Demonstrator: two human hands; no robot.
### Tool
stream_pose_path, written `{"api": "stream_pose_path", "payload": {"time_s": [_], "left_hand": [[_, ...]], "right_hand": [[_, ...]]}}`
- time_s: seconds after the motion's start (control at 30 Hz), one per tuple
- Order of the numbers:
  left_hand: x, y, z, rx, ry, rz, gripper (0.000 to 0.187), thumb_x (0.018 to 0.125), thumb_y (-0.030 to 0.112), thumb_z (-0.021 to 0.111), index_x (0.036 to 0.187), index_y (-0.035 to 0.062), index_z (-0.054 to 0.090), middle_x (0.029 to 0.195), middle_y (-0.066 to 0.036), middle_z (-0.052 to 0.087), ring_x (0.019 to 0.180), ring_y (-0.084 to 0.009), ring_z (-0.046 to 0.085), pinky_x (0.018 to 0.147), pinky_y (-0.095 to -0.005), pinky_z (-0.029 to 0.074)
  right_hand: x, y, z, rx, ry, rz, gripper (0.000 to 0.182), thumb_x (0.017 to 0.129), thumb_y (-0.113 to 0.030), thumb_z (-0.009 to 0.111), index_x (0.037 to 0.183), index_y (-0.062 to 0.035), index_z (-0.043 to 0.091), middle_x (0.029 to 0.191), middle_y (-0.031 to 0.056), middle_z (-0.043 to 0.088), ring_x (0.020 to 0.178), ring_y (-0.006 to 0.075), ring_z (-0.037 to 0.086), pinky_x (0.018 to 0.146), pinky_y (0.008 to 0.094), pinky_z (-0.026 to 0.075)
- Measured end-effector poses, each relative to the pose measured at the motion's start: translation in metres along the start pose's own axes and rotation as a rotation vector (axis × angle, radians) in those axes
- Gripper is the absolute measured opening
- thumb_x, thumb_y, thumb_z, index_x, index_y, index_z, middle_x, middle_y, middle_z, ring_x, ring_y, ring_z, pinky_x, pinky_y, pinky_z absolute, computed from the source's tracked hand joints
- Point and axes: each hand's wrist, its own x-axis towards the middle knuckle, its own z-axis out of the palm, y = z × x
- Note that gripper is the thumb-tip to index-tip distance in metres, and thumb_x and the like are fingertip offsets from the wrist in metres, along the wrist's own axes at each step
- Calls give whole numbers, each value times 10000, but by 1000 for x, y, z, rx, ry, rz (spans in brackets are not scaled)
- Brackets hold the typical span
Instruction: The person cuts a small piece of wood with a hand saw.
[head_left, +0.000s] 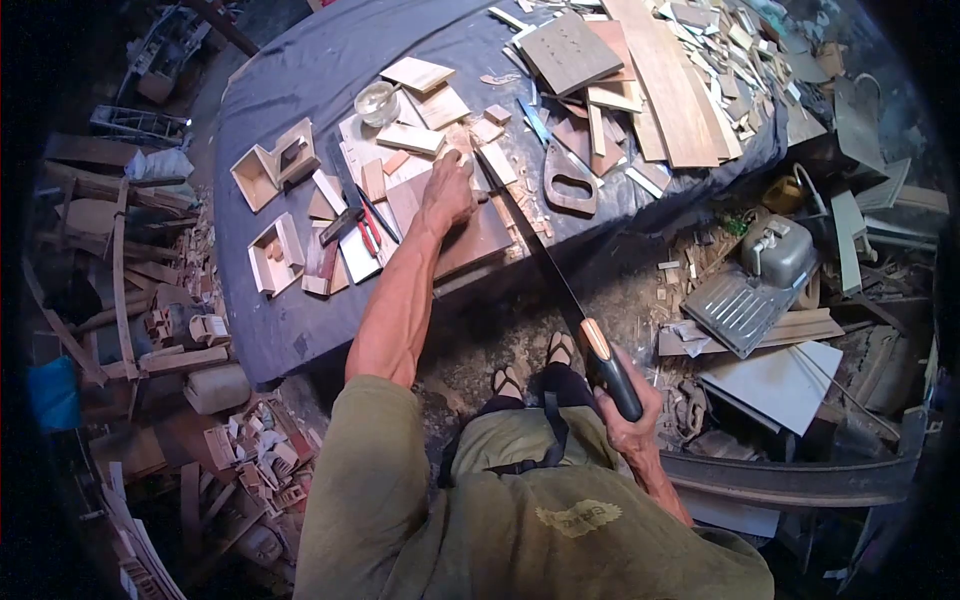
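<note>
My left hand [447,190] presses flat on a brown wooden board [470,240] that lies at the near edge of the dark-cloth table [300,70]. My right hand [630,415] grips the black and orange handle of a long hand saw [535,245]. The saw blade runs up from the handle to the board's right edge, just beside my left hand's fingers. Sawdust and small chips lie around the cut.
Small open wooden boxes [272,165] and offcuts lie left of the board, with a glass jar [377,102] behind. A second saw handle [568,180] and stacked planks [660,80] sit to the right. Scrap wood and a metal sink [760,275] crowd the floor.
</note>
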Motion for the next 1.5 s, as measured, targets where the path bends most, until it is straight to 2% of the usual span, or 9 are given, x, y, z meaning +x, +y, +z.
{"api": "stream_pose_path", "payload": {"time_s": [0.27,0.37,0.47,0.57,0.67,0.93,1.1,1.33,1.5], "left_hand": [[10,5,-9,125,-165,-23,412,712,181,777,1043,-53,701,1237,-244,542,1176,-391,515,1037,-415,453],[11,5,-8,110,-188,-50,384,727,147,729,1055,-49,698,1265,-246,522,1176,-399,512,1034,-420,458],[12,-8,7,134,-105,6,357,744,182,706,1012,-53,714,1198,-235,591,1179,-380,514,1046,-419,436],[15,-12,5,245,-130,169,463,784,362,742,990,-50,696,975,-226,663,1157,-367,509,1074,-474,350],[13,-7,3,245,-76,161,362,748,284,705,899,-43,742,949,-191,709,1184,-330,522,1089,-458,347],[10,-2,-2,238,-121,104,364,736,276,723,904,-46,740,995,-190,704,1187,-334,516,1116,-467,317],[12,-3,-3,190,-136,119,353,704,200,723,944,-59,733,1071,-243,655,1197,-366,493,1100,-438,365],[13,-10,9,165,-116,77,342,696,155,694,966,-53,727,1109,-262,622,1187,-403,493,1080,-425,397],[15,-9,5,245,-93,174,335,717,187,683,931,-67,727,1042,-245,668,1180,-362,506,1091,-431,372]], "right_hand": [[40,-8,27,131,-23,109,589,803,-5,672,1380,-69,574,972,135,714,827,136,665,761,296,530],[19,1,16,70,14,1,597,794,13,670,1379,-36,563,1037,143,720,887,144,673,796,288,527],[-1,4,4,48,29,-18,595,788,19,673,1372,-15,565,1077,148,720,914,146,676,816,282,521],[10,2,7,21,4,-37,595,796,9,665,1381,-25,563,1011,131,715,839,130,658,747,276,520],[50,-13,26,80,-33,95,586,801,3,658,1379,-24,564,952,106,700,787,119,635,702,272,513],[-6,0,1,24,18,-43,592,796,30,649,1379,2,554,1017,114,707,877,131,649,792,281,520],[45,-15,30,84,-33,101,573,819,26,623,1385,-40,562,957,82,694,848,124,642,750,273,513],[-8,5,2,57,17,-36,582,799,12,651,1374,-7,561,1066,145,717,898,130,655,777,274,513],[47,-12,32,92,-32,94,590,802,20,633,1385,-19,552,919,68,661,784,112,603,723,262,506]]}}
